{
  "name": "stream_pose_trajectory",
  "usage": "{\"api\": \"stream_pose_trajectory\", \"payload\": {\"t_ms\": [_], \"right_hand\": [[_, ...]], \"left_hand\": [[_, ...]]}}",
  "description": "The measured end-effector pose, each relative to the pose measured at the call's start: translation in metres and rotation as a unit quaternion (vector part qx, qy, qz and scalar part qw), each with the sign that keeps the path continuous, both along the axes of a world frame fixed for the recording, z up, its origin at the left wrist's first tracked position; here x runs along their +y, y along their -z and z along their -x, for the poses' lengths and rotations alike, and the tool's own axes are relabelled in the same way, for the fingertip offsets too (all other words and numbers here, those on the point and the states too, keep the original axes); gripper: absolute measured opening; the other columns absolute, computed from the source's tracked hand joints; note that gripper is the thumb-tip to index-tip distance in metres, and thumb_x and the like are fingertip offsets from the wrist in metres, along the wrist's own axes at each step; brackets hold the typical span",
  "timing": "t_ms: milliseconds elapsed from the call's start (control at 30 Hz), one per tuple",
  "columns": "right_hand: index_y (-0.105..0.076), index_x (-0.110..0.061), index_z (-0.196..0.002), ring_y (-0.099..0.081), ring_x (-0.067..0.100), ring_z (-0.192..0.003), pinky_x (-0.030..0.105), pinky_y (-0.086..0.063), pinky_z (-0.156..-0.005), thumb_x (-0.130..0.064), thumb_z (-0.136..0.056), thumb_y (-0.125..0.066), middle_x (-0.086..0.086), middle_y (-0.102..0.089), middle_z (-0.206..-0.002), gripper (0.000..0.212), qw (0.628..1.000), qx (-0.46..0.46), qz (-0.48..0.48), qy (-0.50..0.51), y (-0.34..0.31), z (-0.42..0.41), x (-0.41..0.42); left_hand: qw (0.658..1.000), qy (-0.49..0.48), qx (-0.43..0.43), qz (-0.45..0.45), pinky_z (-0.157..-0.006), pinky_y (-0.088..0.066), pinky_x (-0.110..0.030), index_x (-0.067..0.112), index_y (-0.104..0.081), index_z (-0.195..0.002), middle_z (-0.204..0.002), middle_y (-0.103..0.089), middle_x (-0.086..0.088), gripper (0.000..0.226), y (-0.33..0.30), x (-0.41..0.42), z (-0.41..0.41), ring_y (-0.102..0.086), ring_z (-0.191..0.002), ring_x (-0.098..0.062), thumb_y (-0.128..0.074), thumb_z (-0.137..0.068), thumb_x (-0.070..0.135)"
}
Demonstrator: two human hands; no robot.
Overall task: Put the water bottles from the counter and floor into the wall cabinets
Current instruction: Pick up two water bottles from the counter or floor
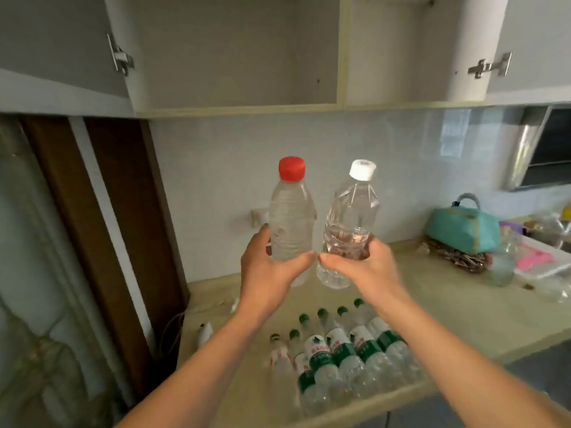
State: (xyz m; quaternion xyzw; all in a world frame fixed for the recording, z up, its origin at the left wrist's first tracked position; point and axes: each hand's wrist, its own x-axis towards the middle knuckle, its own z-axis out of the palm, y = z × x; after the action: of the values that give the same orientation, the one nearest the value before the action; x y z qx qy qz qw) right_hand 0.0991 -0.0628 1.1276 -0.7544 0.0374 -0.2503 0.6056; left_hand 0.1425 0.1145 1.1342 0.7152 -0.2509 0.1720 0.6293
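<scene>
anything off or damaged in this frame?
Nothing spilled. The white-capped bottle in the right hand tilts and looks dented at the grip; the red-capped bottle in the left hand is upright.

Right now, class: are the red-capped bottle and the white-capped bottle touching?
Cannot tell. In the head view the red-capped bottle and white-capped bottle nearly meet, without plain contact or gap.

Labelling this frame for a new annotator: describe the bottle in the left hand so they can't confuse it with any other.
Start at the open wall cabinet and drop straight down to the two hands raised over the counter. The left hand grips the red-capped bottle upright. Its neighbour in the right hand, the white-capped bottle, tilts slightly, and the green-capped bottles lie on the counter; only this one has a red cap.
</scene>
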Motion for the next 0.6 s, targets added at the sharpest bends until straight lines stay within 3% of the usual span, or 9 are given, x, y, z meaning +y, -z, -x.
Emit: {"api": "stream_pose_trajectory", "payload": {"t_ms": [67,167,267,400,533,600], "right_hand": [[-0.068,-0.034,-0.104,-0.071,-0.004,-0.083,0.021,-0.054,-0.072,-0.044,-0.061,-0.091,-0.021,-0.076,-0.093,0.049,0.999,-0.037,0.000,-0.025,-0.037,-0.027,0.006],[-0.069,-0.032,-0.098,-0.071,-0.004,-0.080,0.009,-0.052,-0.063,-0.030,-0.062,-0.095,-0.021,-0.076,-0.088,0.045,0.994,-0.101,0.001,-0.049,-0.096,-0.071,0.015],[-0.071,-0.030,-0.100,-0.072,0.000,-0.081,0.010,-0.053,-0.062,-0.027,-0.064,-0.094,-0.016,-0.077,-0.090,0.043,0.985,-0.145,0.006,-0.089,-0.155,-0.111,0.021],[-0.073,-0.028,-0.098,-0.073,0.001,-0.080,0.010,-0.053,-0.062,-0.025,-0.066,-0.093,-0.014,-0.077,-0.088,0.038,0.971,-0.194,0.041,-0.130,-0.221,-0.160,0.022],[-0.072,-0.027,-0.101,-0.072,0.000,-0.076,0.016,-0.052,-0.062,-0.030,-0.063,-0.095,-0.012,-0.077,-0.087,0.044,0.970,-0.188,0.065,-0.140,-0.269,-0.217,0.018],[-0.070,-0.028,-0.098,-0.071,-0.002,-0.071,0.013,-0.049,-0.057,-0.027,-0.063,-0.095,-0.013,-0.077,-0.083,0.043,0.973,-0.168,0.064,-0.146,-0.281,-0.244,0.016]], "left_hand": [[0.999,-0.033,-0.022,0.009,-0.068,-0.049,-0.005,0.044,-0.064,-0.103,-0.098,-0.072,0.024,0.043,-0.033,0.009,-0.019,-0.068,-0.088,0.007,-0.089,-0.069,0.039],[0.995,-0.083,-0.057,0.024,-0.076,-0.055,-0.018,0.039,-0.065,-0.105,-0.099,-0.073,0.018,0.045,-0.083,0.024,-0.050,-0.069,-0.090,0.001,-0.091,-0.069,0.037],[0.987,-0.123,-0.093,0.042,-0.082,-0.055,-0.027,0.035,-0.065,-0.111,-0.101,-0.073,0.016,0.048,-0.137,0.037,-0.078,-0.068,-0.093,-0.002,-0.091,-0.070,0.035],[0.975,-0.173,-0.122,0.072,-0.081,-0.058,-0.033,0.024,-0.067,-0.105,-0.095,-0.075,0.010,0.042,-0.201,0.044,-0.116,-0.071,-0.089,-0.008,-0.091,-0.070,0.029],[0.966,-0.206,-0.133,0.083,-0.060,-0.051,-0.012,0.031,-0.067,-0.098,-0.088,-0.072,0.022,0.036,-0.252,0.042,-0.157,-0.068,-0.078,0.005,-0.089,-0.070,0.034],[0.965,-0.215,-0.128,0.084,-0.062,-0.053,-0.012,0.032,-0.067,-0.100,-0.086,-0.073,0.019,0.036,-0.268,0.039,-0.177,-0.068,-0.076,0.007,-0.088,-0.071,0.034]]}}
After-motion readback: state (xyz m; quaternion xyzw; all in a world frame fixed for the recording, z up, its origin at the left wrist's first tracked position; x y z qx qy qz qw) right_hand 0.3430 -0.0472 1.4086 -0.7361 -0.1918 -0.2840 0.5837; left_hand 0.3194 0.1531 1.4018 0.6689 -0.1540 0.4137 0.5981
